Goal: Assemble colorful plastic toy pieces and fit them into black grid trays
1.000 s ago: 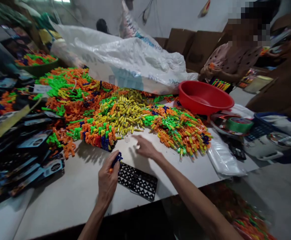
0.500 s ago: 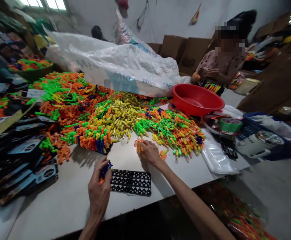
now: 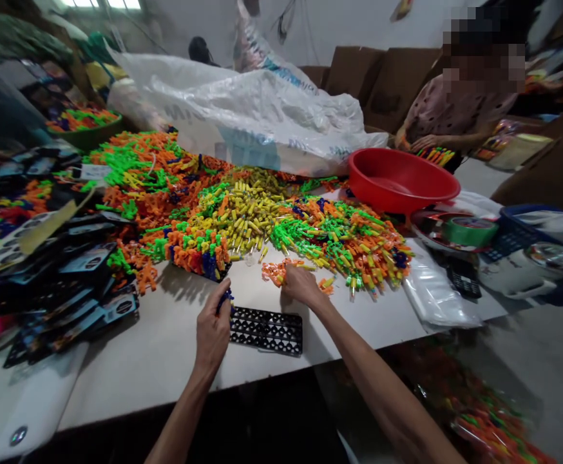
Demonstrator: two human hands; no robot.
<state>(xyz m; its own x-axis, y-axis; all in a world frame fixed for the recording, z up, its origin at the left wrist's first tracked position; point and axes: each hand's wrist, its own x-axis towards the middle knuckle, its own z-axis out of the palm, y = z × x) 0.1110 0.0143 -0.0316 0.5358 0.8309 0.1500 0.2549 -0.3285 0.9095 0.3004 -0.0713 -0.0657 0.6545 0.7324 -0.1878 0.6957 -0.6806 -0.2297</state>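
My left hand (image 3: 212,325) is closed around a dark blue toy figure (image 3: 224,299), mostly hidden by the fingers, at the left end of a black plastic tray (image 3: 267,330). Rows of round holes cover the tray, which lies flat near the table's front edge. Behind it, my right hand (image 3: 303,287) has its fingers curled down at a small cluster of orange toy figures (image 3: 274,272); the fingertips are partly hidden. A second tray holding upright coloured figures (image 3: 199,251) stands beyond my left hand.
Yellow pieces (image 3: 245,209) are heaped mid-table, with mixed figures (image 3: 344,238) to their right. Black printed packs (image 3: 88,283) are stacked left. A red basin (image 3: 402,183), clear bags (image 3: 436,283) and a white mug (image 3: 527,274) stand right. A person (image 3: 460,116) sits across the table.
The camera view has shifted, moving the scene slightly. My right hand has turned and its fingers have curled down by the orange figures. The left hand stays at the tray's left end.
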